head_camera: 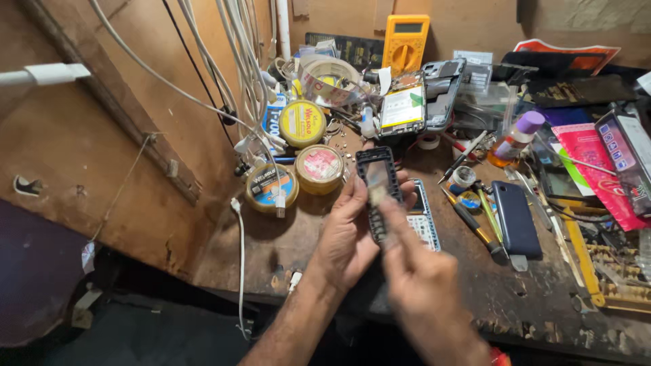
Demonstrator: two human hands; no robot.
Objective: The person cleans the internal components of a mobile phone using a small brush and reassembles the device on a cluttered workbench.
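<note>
Left hand (349, 234): fingers clasp the black rectangular phone frame (378, 177) above worktop (285, 244).
Right hand (417, 274): blurred, fingers pinch a small pale piece (377, 194).
Risk: frame may slip onto the keypad board (424, 227) at 4 o'clock.

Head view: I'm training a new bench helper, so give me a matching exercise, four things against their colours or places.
Things:
1. multimeter
2. phone frame
3. dark phone
4. bottle cap

Descriptions:
A. purple
B. held in the left hand
C. yellow, at the back wall
D. lying flat on the bench, right of the hands

Pairs: 1-C, 2-B, 3-D, 4-A
</note>
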